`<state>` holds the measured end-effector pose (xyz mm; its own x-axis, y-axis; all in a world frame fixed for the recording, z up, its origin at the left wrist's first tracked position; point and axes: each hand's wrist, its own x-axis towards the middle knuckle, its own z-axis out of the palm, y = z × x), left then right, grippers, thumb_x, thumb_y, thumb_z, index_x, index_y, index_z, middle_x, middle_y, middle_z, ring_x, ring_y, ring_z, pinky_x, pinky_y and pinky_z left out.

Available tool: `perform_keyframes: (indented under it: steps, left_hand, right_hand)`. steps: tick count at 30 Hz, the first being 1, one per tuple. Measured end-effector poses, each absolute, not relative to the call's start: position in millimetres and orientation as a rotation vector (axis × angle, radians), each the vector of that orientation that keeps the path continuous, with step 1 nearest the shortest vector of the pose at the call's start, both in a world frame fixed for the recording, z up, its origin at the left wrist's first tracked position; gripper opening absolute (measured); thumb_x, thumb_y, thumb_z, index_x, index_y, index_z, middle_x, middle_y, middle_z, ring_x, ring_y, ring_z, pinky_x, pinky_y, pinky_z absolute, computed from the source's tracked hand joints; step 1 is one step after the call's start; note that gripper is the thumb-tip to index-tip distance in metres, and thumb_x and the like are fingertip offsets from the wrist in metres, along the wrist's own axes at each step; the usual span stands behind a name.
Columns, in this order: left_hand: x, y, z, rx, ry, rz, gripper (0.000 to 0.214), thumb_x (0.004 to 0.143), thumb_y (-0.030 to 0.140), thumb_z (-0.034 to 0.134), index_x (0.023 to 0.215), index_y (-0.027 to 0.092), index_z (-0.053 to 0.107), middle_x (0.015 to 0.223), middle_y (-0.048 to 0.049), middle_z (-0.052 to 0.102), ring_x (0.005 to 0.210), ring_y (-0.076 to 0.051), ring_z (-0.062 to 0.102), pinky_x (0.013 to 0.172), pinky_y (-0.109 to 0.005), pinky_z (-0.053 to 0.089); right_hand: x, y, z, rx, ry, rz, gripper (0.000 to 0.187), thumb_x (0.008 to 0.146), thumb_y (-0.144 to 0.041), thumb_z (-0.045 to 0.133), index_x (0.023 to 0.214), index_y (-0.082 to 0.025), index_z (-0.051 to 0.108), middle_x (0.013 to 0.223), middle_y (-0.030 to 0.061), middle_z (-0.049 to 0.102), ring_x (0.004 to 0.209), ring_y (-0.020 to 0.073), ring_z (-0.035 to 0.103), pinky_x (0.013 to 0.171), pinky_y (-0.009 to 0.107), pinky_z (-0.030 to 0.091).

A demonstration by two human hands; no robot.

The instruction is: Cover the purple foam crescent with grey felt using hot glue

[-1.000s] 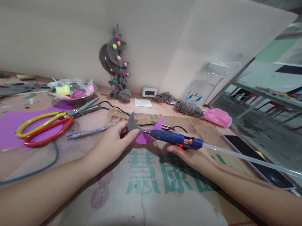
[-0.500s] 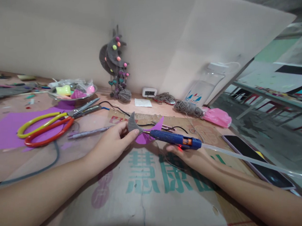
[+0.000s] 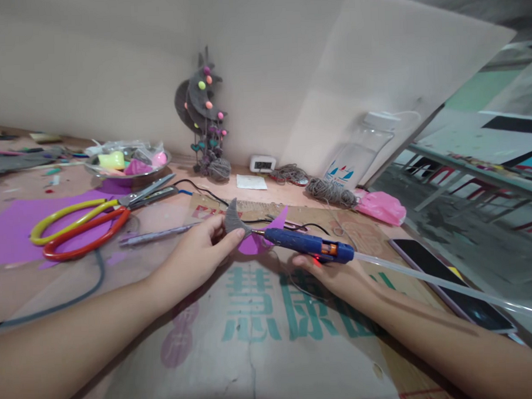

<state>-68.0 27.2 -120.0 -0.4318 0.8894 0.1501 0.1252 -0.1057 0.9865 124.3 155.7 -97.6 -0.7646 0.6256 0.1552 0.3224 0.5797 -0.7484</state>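
My left hand (image 3: 198,256) pinches a small grey felt piece (image 3: 234,220) between thumb and fingers, just above a purple cut-out shape (image 3: 261,238) on the cardboard sheet (image 3: 263,335). My right hand (image 3: 335,276) grips a blue hot glue gun (image 3: 307,245) whose red light is on. The gun's metal nozzle touches the grey felt piece. A clear glue stick (image 3: 437,283) trails from the gun's back toward the right.
Yellow scissors (image 3: 68,213) and red scissors (image 3: 85,235) lie on purple paper (image 3: 11,225) at left, near a pen (image 3: 157,232) and a metal bowl (image 3: 127,164) of coloured bits. A felt ornament (image 3: 204,102), clock (image 3: 262,163), twine (image 3: 331,191), clear jar (image 3: 361,148), pink bag (image 3: 383,207) and phone (image 3: 446,283) line the back and right.
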Motion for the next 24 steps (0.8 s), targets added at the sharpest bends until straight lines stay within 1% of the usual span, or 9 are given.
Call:
perform_keyframes:
  steps: [3, 8, 10, 13, 17, 19, 21, 24]
  left_hand:
    - [-69, 27, -121, 1.166, 1.57, 1.548, 0.018, 0.079, 0.033, 0.059, 0.086, 0.017, 0.062, 0.06, 0.0024, 0.053, 0.048, -0.01, 0.042, 0.043, -0.02, 0.029]
    - [-70, 25, -119, 1.24, 1.633, 1.457, 0.02, 0.085, 0.035, 0.052, 0.091, 0.017, 0.058, 0.064, 0.0035, 0.052, 0.049, -0.009, 0.038, 0.044, -0.019, 0.027]
    - [-70, 24, -116, 1.258, 1.654, 1.426, 0.021, 0.085, 0.036, 0.052, 0.091, 0.017, 0.058, 0.066, 0.0033, 0.052, 0.05, -0.009, 0.039, 0.045, -0.019, 0.028]
    - [-69, 23, -114, 1.28, 1.668, 1.409, 0.021, 0.085, 0.035, 0.052, 0.092, 0.017, 0.059, 0.067, 0.0029, 0.054, 0.053, -0.01, 0.042, 0.047, -0.02, 0.029]
    - [-69, 25, -116, 1.233, 1.63, 1.475, 0.021, 0.084, 0.035, 0.052, 0.094, 0.017, 0.059, 0.061, 0.0031, 0.053, 0.054, -0.012, 0.046, 0.049, -0.021, 0.033]
    - [-69, 26, -117, 1.205, 1.619, 1.518, 0.021, 0.083, 0.035, 0.053, 0.092, 0.017, 0.06, 0.058, 0.0028, 0.053, 0.054, -0.013, 0.048, 0.05, -0.022, 0.035]
    - [-69, 27, -117, 1.197, 1.611, 1.546, 0.02, 0.082, 0.035, 0.054, 0.089, 0.017, 0.061, 0.057, 0.0023, 0.054, 0.055, -0.014, 0.05, 0.05, -0.022, 0.036]
    - [-68, 27, -116, 1.209, 1.589, 1.551, 0.02, 0.08, 0.035, 0.056, 0.084, 0.016, 0.062, 0.056, 0.0019, 0.054, 0.056, -0.015, 0.051, 0.052, -0.023, 0.038]
  right_hand:
    - [124, 156, -97, -0.744, -2.417, 0.995, 0.022, 0.071, -0.043, 0.061, 0.075, -0.023, 0.053, 0.07, 0.003, 0.064, 0.065, 0.0216, 0.062, 0.063, 0.033, 0.053]
    - [126, 159, -101, -0.725, -2.436, 0.889, 0.019, 0.074, -0.042, 0.06, 0.075, -0.023, 0.056, 0.072, 0.0022, 0.064, 0.068, 0.021, 0.061, 0.066, 0.033, 0.053]
    - [127, 160, -103, -0.745, -2.435, 0.831, 0.02, 0.074, -0.043, 0.059, 0.073, -0.023, 0.056, 0.071, 0.0024, 0.063, 0.066, 0.021, 0.059, 0.063, 0.033, 0.052]
    - [127, 159, -103, -0.768, -2.43, 0.831, 0.023, 0.074, -0.045, 0.059, 0.071, -0.023, 0.056, 0.071, 0.0027, 0.062, 0.065, 0.0208, 0.059, 0.061, 0.032, 0.05]
    - [128, 160, -97, -0.913, -2.361, 0.843, 0.029, 0.075, -0.051, 0.058, 0.072, -0.022, 0.06, 0.068, 0.0016, 0.062, 0.062, 0.0183, 0.058, 0.057, 0.03, 0.048]
    - [129, 164, -90, -0.996, -2.289, 0.827, 0.034, 0.078, -0.052, 0.054, 0.071, -0.02, 0.063, 0.067, 0.0019, 0.062, 0.061, 0.0167, 0.057, 0.056, 0.028, 0.046]
    - [131, 171, -81, -0.99, -2.183, 0.845, 0.038, 0.081, -0.053, 0.051, 0.074, -0.019, 0.066, 0.069, 0.0033, 0.064, 0.065, 0.0166, 0.059, 0.057, 0.027, 0.047]
    - [133, 183, -67, -0.887, -2.031, 0.936, 0.037, 0.081, -0.052, 0.054, 0.087, -0.017, 0.066, 0.082, 0.0068, 0.068, 0.076, 0.0193, 0.064, 0.06, 0.027, 0.049]
